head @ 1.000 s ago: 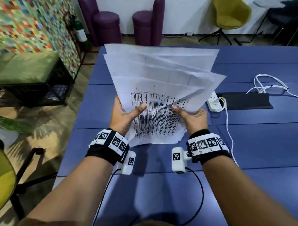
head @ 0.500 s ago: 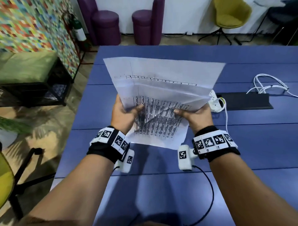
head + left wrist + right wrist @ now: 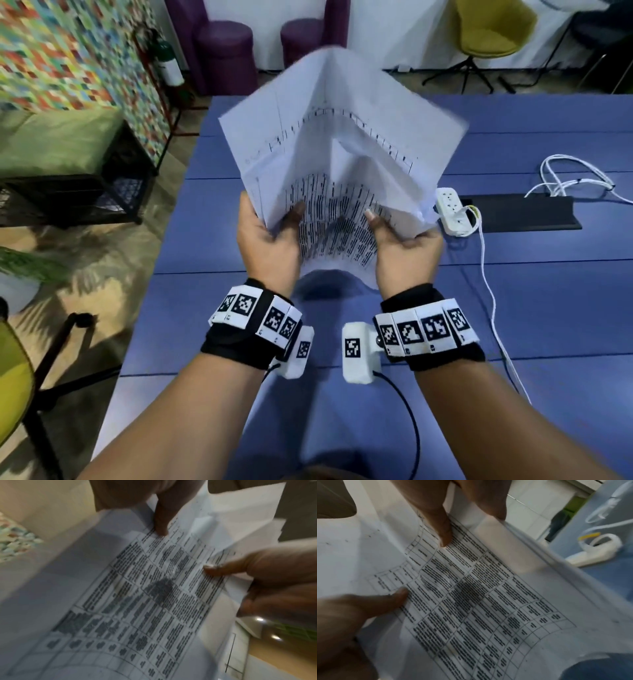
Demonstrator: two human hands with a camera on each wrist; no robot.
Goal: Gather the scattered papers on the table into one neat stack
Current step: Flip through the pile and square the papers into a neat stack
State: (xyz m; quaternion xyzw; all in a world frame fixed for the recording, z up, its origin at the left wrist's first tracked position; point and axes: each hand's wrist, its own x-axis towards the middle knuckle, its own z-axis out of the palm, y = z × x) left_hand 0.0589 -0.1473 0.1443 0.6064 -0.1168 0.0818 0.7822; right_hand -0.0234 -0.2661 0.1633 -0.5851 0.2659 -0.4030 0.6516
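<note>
Both hands hold one bundle of white papers [image 3: 342, 154] in the air above the blue table [image 3: 513, 308]. The top sheet carries a printed table of dark text. My left hand [image 3: 274, 233] grips the bundle's near left edge, thumb on top, and my right hand [image 3: 400, 240] grips the near right edge the same way. The sheets bow upward into a ridge between the hands, and their far edges are uneven. In the left wrist view the left thumb [image 3: 161, 530] presses the papers [image 3: 154, 601]. In the right wrist view the right thumb [image 3: 445, 539] presses the papers [image 3: 479, 595].
A white power strip [image 3: 452, 210] lies just right of the papers, its cable [image 3: 489, 291] running toward the near edge. Beside it sit a black slab [image 3: 520, 212] and coiled white cables [image 3: 575, 174]. A yellow chair [image 3: 10, 377] stands at the table's left.
The fanned sheets first dropped flatter. Now the hands have pushed toward each other, and the bundle has buckled up into a tall ridge in the middle.
</note>
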